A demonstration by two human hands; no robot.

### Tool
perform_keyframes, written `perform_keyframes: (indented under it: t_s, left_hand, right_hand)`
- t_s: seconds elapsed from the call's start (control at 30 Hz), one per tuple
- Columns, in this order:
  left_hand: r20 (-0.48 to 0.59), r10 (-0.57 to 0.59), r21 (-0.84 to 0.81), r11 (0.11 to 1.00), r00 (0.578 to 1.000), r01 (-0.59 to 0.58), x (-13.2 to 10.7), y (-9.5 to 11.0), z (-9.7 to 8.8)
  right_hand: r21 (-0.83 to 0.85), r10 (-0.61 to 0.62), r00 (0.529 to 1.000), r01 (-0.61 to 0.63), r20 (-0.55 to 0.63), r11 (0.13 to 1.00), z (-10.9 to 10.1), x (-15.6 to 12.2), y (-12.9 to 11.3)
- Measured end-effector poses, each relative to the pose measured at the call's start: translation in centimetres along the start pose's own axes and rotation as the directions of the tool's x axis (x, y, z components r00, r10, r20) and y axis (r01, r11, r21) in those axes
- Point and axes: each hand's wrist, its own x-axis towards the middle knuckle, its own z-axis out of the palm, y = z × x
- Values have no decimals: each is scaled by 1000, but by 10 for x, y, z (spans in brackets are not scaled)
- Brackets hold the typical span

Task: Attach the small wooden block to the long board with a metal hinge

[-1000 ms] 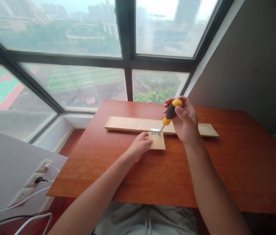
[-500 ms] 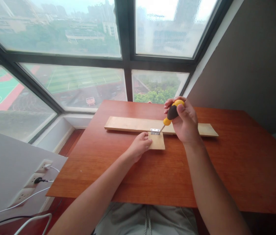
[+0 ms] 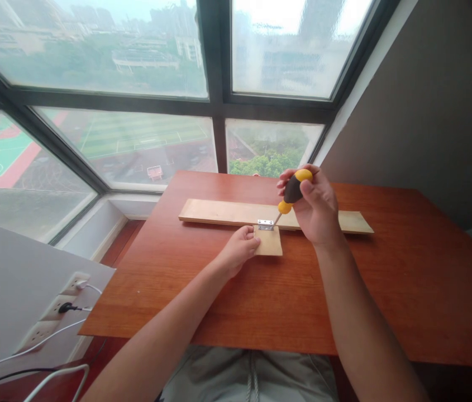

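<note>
A yellow and black screwdriver (image 3: pixel 293 190) is gripped in my right hand (image 3: pixel 317 209), its shaft slanting down to the left. The tip meets the right end of a silver metal hinge (image 3: pixel 265 224). That hinge bridges a long pale wooden board (image 3: pixel 219 212) and a small square wooden piece (image 3: pixel 270 244) on the near side. My left hand (image 3: pixel 239 249) pinches the left edge of the small piece, thumb on top. Part of the long board is hidden behind my right hand. Any screw under the tip is too small to make out.
Everything rests on a reddish-brown wooden table (image 3: pixel 156 285). Windows with dark frames (image 3: pixel 219 103) rise behind it. Wall sockets (image 3: pixel 57 307) with plugs and white cables (image 3: pixel 18 355) are at the lower left. A grey wall (image 3: pixel 424 123) stands at the right.
The screwdriver's handle has shifted slightly to the left and turned a little in my right hand. My left hand, the hinge and the boards stay where they were.
</note>
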Motion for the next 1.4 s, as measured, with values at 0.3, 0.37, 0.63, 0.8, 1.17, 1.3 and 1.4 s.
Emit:
perform_keyframes:
  t_s: [0.3, 0.37, 0.63, 0.8, 1.17, 1.3, 1.4]
  left_hand:
    - [-6, -9, 8, 1000, 1000, 9, 1, -1, 0]
    - [-4, -5, 8, 1000, 1000, 5, 0, 0, 1]
    - [-2, -2, 13, 1000, 1000, 2, -2, 3, 3]
    - [-14, -14, 16, 1000, 1000, 15, -1, 2, 3]
    - [-2, -9, 28, 1000, 1000, 10, -3, 2, 3]
    - [-5, -15, 38, 999, 1000, 15, -3, 2, 3]
    - [-5, -18, 40, 999, 1000, 18, -3, 2, 4]
  right_hand:
    - [-20, -8, 1000, 8, 0, 1000, 2, -1, -1]
    - [-39, -2, 1000, 2, -12, 999, 1, -1, -1]
    - [19, -1, 1000, 1, 13, 1000, 0, -1, 1]
    - [-18, 74, 996, -73, 49, 997, -2, -3, -3]
    - [-440, 3, 999, 14, 39, 898, -8, 2, -6]
    - [-842, -57, 998, 65, 41, 535, -7, 9, -23]
    - [-971, -89, 994, 80, 61, 224, -2, 18, -34]
